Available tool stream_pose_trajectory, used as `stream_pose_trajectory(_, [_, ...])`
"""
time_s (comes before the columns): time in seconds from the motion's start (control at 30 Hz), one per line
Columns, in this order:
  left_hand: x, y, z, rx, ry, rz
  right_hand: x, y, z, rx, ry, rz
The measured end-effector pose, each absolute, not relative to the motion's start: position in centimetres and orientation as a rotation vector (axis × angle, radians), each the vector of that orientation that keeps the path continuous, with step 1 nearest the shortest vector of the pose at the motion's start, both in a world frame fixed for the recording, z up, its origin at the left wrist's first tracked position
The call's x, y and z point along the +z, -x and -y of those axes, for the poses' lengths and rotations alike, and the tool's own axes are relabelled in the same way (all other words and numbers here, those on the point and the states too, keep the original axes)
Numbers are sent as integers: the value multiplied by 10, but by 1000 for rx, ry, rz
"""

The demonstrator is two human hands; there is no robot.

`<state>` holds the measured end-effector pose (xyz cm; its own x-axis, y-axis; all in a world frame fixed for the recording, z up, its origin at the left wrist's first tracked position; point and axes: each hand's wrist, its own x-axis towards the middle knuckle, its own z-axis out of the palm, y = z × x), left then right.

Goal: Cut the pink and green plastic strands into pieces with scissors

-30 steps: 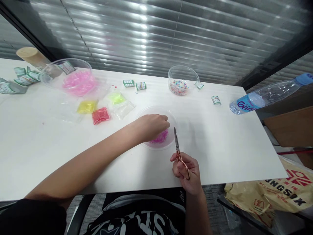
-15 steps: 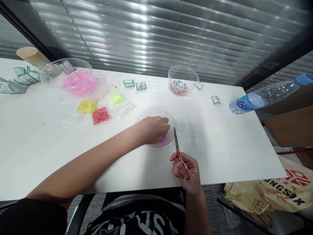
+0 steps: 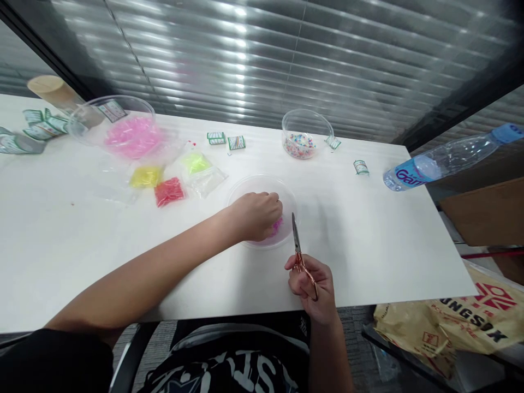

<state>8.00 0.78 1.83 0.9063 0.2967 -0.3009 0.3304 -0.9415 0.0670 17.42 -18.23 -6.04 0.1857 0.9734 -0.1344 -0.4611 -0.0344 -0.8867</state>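
Observation:
My left hand (image 3: 257, 214) is closed over a shallow clear plastic bowl (image 3: 290, 197), knuckles up. Its fingertips are hidden, so whatever they hold cannot be made out. Small pink-purple pieces (image 3: 277, 226) lie in the bowl beside the fingers. To the right, my right hand (image 3: 313, 286) grips a pair of scissors (image 3: 296, 234) by the copper-coloured handles. The blades are together and point away from me, close to the bowl's right rim.
Packets of yellow (image 3: 146, 177), red (image 3: 169, 192) and lime-green (image 3: 195, 162) bits lie left of the bowl. Behind stand a tub of pink material (image 3: 133, 136) and a tub of multicoloured beads (image 3: 300, 146). A water bottle (image 3: 417, 172) is at the right, near small torn sachets (image 3: 361, 167).
My left hand has shifted very slightly left over the bowl, showing a little more of the pink-purple pieces. The scissors stay almost still in my right hand.

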Motion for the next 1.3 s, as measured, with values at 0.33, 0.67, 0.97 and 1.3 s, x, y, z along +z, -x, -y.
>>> stream_pose_trajectory(0.33, [56,-53,-31,103,-2593,-215,-58,-176,185,1293,999,798])
stream_pose_trajectory(0.67, [54,-54,-29,154,-2297,46,-55,-175,184,1301,984,875])
stream_pose_trajectory(0.97, [49,-58,-26,112,-2226,93,-60,-176,185,1322,948,858])
stream_pose_trajectory(1.3, [47,-59,-26,107,-2165,115,-61,-174,185,1308,897,839])
